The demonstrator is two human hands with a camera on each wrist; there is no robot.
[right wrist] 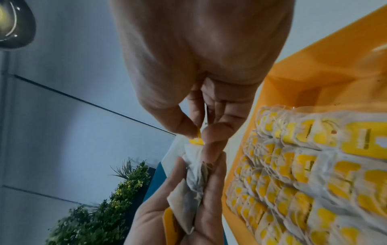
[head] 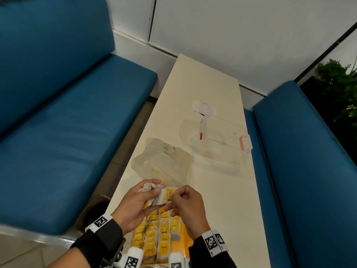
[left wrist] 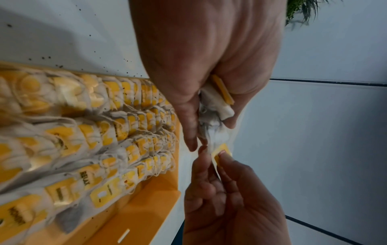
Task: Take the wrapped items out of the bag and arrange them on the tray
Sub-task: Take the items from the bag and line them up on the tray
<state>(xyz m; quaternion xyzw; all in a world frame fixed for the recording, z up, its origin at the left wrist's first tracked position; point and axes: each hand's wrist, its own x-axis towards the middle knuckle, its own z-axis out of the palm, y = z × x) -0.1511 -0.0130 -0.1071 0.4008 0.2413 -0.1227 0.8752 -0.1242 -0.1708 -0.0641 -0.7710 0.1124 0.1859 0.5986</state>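
Note:
My left hand grips a small bunch of tea bags, pale paper pouches with yellow tags, above the near end of the table. My right hand pinches a yellow tag of one of those tea bags between thumb and forefinger. Below both hands lies the yellow tray, holding several rows of tea bags. The clear plastic bag lies crumpled on the table just beyond my hands.
A clear plastic container with red clips and its lid sit further up the narrow white table. Blue benches flank the table on both sides. A green plant stands at far right.

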